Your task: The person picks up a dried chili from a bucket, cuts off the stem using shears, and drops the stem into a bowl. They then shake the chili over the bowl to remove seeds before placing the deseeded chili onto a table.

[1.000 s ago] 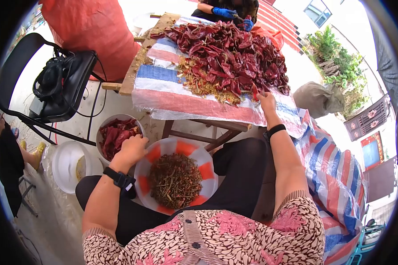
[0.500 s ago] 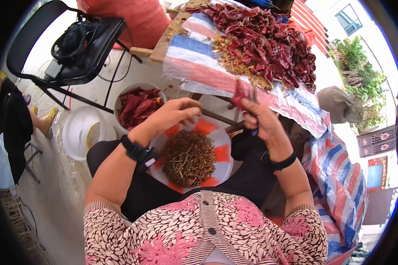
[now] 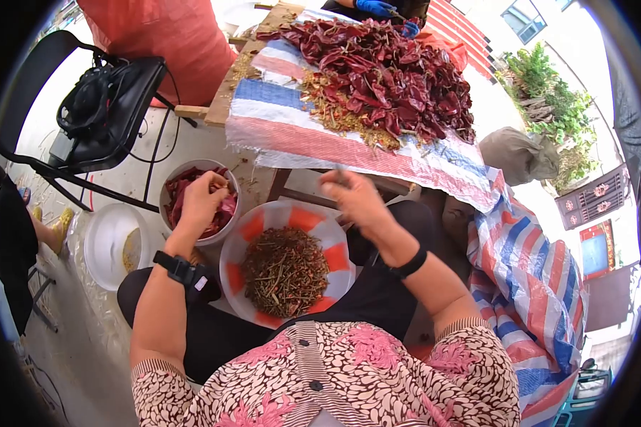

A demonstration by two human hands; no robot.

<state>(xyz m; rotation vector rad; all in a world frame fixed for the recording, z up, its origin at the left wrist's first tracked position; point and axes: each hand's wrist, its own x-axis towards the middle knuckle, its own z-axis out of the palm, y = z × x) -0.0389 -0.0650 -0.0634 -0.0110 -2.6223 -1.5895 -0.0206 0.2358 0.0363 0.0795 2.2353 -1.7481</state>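
Note:
My left hand (image 3: 205,199) is over a white bucket (image 3: 236,213) of dried red chili peppers (image 3: 224,206). Its fingers are bent and drawn together, and I cannot make out whether a pepper is between them. My right hand (image 3: 356,203) hangs in front of the table edge, fingers curled round what look like scissors (image 3: 339,169); only a blurred dark tip shows above the fist. Between my knees rests an orange-and-white bowl (image 3: 338,245), heaped with cut stems and bits (image 3: 285,270).
A pile of dried red chilies (image 3: 399,78) lies on a striped sheet (image 3: 285,135) over the table ahead. Another person's blue-gloved hand (image 3: 375,8) is beyond it. To the left are a white tub (image 3: 107,245), a black folding chair (image 3: 139,92) and a red sack (image 3: 157,43).
My left hand has gone left, from above the bowl to the chili bucket. My right hand has come left and inward; the red pepper seen beside it earlier no longer shows there. The view has shifted.

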